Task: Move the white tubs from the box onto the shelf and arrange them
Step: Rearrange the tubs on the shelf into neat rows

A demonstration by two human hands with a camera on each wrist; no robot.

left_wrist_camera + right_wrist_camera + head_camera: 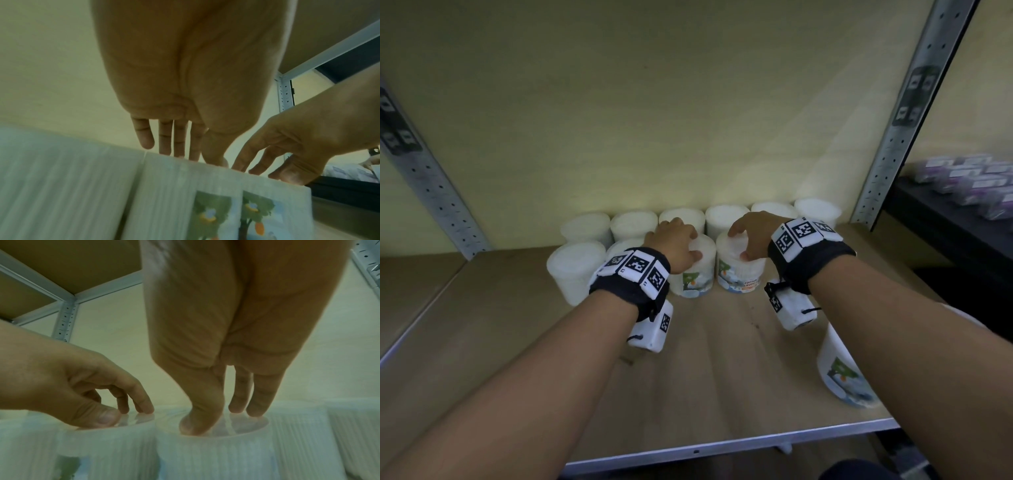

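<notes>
item: white tubs, front row, on shelf (482,308), one under each of my hands.
left hand (676,245) grasps left tub (697,270) by its lid, right hand (751,234) likewise right tub (739,270), fingertips curled over the rims, i judge to square them against the back row (726,219); spare tub (842,370) waits near the front edge.

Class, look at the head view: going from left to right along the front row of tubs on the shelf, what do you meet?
Bare white tub → tub behind the left wrist → tub under the left hand → tub under the right hand.
</notes>
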